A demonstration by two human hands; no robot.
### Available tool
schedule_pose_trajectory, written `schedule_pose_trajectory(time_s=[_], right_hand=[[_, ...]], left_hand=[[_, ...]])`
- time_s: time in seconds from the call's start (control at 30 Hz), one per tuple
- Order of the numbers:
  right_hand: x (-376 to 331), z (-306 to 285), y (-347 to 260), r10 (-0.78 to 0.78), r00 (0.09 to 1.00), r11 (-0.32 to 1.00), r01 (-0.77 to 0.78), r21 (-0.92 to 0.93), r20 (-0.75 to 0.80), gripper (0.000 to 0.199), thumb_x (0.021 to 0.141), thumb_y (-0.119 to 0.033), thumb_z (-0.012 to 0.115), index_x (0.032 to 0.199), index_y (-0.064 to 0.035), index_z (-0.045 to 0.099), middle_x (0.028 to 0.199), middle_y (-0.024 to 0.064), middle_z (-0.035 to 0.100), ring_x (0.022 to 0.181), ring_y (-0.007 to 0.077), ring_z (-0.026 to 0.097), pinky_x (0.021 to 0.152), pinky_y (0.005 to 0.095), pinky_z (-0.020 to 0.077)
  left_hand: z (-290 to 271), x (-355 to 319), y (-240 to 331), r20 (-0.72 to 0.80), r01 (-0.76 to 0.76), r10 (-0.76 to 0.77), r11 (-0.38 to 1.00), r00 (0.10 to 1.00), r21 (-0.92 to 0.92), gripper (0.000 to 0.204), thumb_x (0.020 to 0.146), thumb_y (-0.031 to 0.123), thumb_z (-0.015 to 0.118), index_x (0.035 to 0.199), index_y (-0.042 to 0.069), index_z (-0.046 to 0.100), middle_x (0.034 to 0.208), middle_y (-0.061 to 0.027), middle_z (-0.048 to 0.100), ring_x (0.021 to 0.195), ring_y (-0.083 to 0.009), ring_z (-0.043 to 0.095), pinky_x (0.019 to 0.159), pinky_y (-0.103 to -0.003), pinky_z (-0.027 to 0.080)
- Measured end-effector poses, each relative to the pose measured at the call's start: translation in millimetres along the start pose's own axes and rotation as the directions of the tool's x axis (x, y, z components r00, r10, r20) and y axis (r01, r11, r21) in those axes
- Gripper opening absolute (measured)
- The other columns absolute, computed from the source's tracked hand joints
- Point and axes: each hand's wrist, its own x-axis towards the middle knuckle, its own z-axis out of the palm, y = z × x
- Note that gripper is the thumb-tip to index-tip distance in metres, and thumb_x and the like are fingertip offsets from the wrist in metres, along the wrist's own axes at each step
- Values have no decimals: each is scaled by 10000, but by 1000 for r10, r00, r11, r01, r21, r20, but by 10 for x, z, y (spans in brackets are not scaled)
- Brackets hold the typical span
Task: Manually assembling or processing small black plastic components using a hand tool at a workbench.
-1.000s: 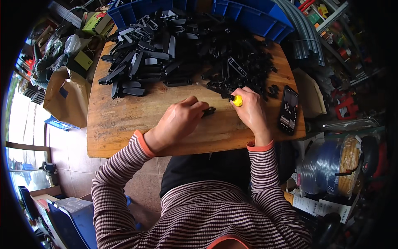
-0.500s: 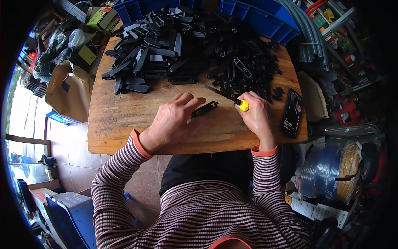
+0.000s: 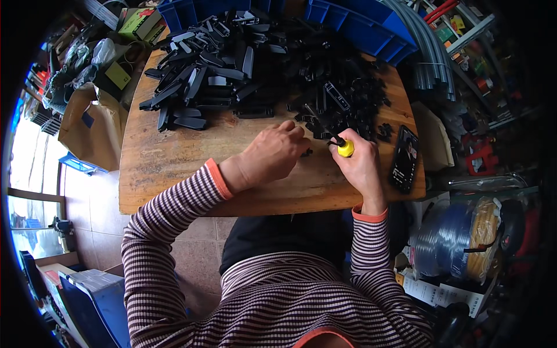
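Observation:
My right hand (image 3: 361,165) is wrapped around the yellow handle (image 3: 346,149) of a screwdriver. Its dark shaft (image 3: 326,126) points away and to the left, toward the pile of small parts. My left hand (image 3: 271,152) is closed, fingers curled down low over the middle of the table. Beside its fingertips a bit of black plastic (image 3: 307,152) shows; whatever else is under or in that hand is hidden. Past both hands lie a heap of long black and grey plastic pieces (image 3: 200,81) and, to the right, a pile of small black parts (image 3: 362,110).
On the wooden table (image 3: 168,174) a black phone (image 3: 404,159) with a lit screen lies at the right edge. Blue bins (image 3: 365,29) stand at the back. Left of the table is a brown paper bag (image 3: 90,130); grey tubes (image 3: 432,64) and wrapped coils (image 3: 452,235) are on the right.
My left hand has moved right and closed, covering where a black rectangular plastic frame lay in sight. The screwdriver has swung steeper, its tip now farther away and slightly right.

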Motion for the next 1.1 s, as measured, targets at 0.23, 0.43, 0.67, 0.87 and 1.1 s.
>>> schedule_pose_trajectory(time_s=[0.23, 0.43, 0.67, 0.87, 1.1], right_hand=[[-3, -37, 48, -24, 1000, 1000, 24, -1, 0, 132, 783, -28, 691, 862, -19, 585, 793, 159, 661, 729, 321, 665, 622, 359, 497], [11, -16, 71, -54, 999, 996, 54, -77, 1, 147, 769, -23, 695, 879, -17, 598, 796, 154, 657, 733, 337, 652, 622, 372, 495], [16, 20, 119, -33, 999, 978, 41, -206, 43, 167, 752, -10, 693, 900, -10, 615, 803, 150, 636, 739, 352, 632, 616, 386, 487], [47, 84, 60, -53, 995, 985, 65, -161, 80, 154, 746, 22, 683, 883, 0, 618, 827, 151, 625, 751, 336, 633, 622, 383, 487], [125, 165, 21, -70, 996, 992, 75, -106, 53, 126, 784, -31, 709, 885, 9, 645, 789, 135, 634, 710, 301, 635, 634, 337, 485]], left_hand=[[-37, 74, 21, -30, 79, -81, 995, 996, -63, 411, 800, 122, 655, 1193, 56, 553, 1038, -111, 590, 937, -265, 564, 737, -353, 538], [57, -8, 28, -171, -96, 110, 991, 979, 90, 422, 801, 75, 576, 1220, 49, 526, 1069, -115, 534, 943, -238, 570, 746, -287, 542], [-16, -317, 191, -6, -168, 175, 951, 985, 260, 415, 807, 123, 623, 1201, 39, 527, 1053, -115, 513, 922, -211, 550, 719, -293, 531], [-101, -391, 115, -51, -201, 203, 979, 978, 44, 444, 775, 174, 656, 1181, 11, 577, 1085, -144, 529, 979, -254, 546, 835, -342, 503], [34, -408, 8, -87, -207, 204, 978, 975, -18, 460, 783, 184, 643, 1201, 1, 585, 1131, -154, 535, 1006, -259, 545, 865, -342, 498]])
